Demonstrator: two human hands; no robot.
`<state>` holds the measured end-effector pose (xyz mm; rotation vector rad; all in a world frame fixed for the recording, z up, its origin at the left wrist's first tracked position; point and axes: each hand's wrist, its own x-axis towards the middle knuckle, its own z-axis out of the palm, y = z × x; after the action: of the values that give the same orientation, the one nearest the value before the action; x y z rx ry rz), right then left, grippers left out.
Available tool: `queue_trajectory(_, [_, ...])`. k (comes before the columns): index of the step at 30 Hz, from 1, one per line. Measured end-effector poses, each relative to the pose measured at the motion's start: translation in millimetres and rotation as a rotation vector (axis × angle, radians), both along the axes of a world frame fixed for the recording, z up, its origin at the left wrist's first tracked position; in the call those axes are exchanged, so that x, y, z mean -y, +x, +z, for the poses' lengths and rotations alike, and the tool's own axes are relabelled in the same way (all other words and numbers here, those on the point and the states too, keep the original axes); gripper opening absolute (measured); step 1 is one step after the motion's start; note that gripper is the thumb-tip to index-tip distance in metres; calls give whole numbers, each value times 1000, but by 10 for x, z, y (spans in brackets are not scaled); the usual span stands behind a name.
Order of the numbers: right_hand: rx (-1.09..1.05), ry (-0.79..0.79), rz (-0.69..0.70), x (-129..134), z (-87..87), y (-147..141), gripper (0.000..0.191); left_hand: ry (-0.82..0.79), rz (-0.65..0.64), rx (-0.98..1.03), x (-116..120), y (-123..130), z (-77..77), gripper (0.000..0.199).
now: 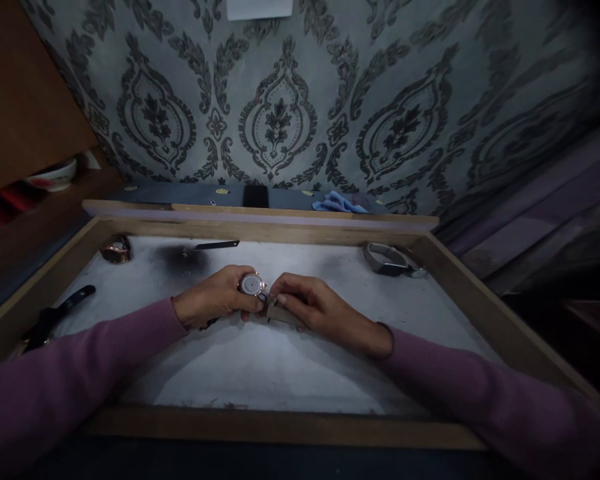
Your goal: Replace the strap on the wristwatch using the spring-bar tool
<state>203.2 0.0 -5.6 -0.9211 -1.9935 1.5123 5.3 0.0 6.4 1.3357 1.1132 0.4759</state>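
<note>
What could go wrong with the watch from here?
The left hand grips the watch by its edge, so it might slip and drop into the tray.
The right hand pinches at the strap close to the watch; a tug could jerk it loose.
The light is dim, so a slip may go unnoticed.

- The left hand [225, 292] hid part of the round watch [251, 285].
- The bit [273, 301] in the right hand [313, 303] was too small to tell.
- Past both hands, white paper [260, 8] was cut off.

Dim rm, grey damask-patterned wallpaper [278, 123], wood cabinet [30, 87] at L, purple fabric [540, 200] at R.
</note>
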Motion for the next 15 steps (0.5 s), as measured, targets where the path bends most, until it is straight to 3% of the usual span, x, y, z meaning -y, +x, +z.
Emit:
queue_trajectory(5, [27, -208, -45, 19, 65, -4, 21, 29, 16, 16, 24, 14, -2, 24])
queue_trajectory(15, [22, -315, -65, 19, -9, 38, 19, 58, -1, 56, 75, 81, 7, 27])
